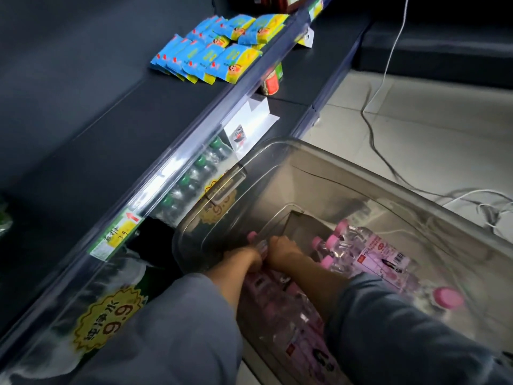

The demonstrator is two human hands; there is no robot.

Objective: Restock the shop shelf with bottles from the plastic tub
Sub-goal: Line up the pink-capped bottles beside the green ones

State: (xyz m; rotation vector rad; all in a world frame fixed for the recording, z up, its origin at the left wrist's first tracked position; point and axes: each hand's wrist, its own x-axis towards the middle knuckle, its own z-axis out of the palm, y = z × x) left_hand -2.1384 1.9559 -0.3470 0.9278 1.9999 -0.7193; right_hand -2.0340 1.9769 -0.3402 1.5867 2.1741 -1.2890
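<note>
A pink-capped bottle (256,243) lies low in the clear plastic tub (277,151) on the floor beside the shelf (83,129), with the left hand (244,259) and right hand (283,250) both curled around it, near more pink-capped bottles (361,245), below blue snack packets (216,48).

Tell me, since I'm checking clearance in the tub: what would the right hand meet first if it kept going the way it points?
Probably the tub's bare floor, then its far wall; the right hand points there, though depth is unclear.
</note>
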